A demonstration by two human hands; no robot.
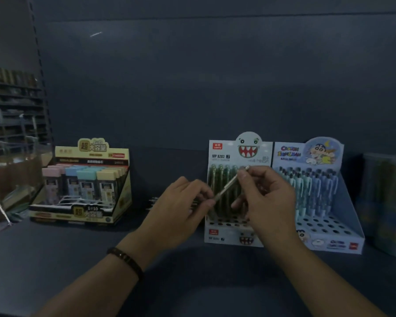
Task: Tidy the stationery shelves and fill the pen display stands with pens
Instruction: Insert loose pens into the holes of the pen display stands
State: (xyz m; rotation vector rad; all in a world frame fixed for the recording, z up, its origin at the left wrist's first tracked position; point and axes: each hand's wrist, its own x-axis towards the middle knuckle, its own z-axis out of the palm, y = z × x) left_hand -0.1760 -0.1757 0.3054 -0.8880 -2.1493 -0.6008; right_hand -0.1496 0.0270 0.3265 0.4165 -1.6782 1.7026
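A slim greyish pen (227,187) tilts diagonally before the white monster-face cardboard display stand (222,154), whose back rows hold upright green pens (220,177).

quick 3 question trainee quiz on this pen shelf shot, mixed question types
1. True or false: the right hand pinches a pen in front of the monster stand.
2. Which item sits furthest left on the shelf? A) monster stand B) cartoon-boy stand C) yellow box
3. Fill in: the front rows of holes in the cartoon-boy stand are ____.

Key: 1 true; 2 C; 3 empty
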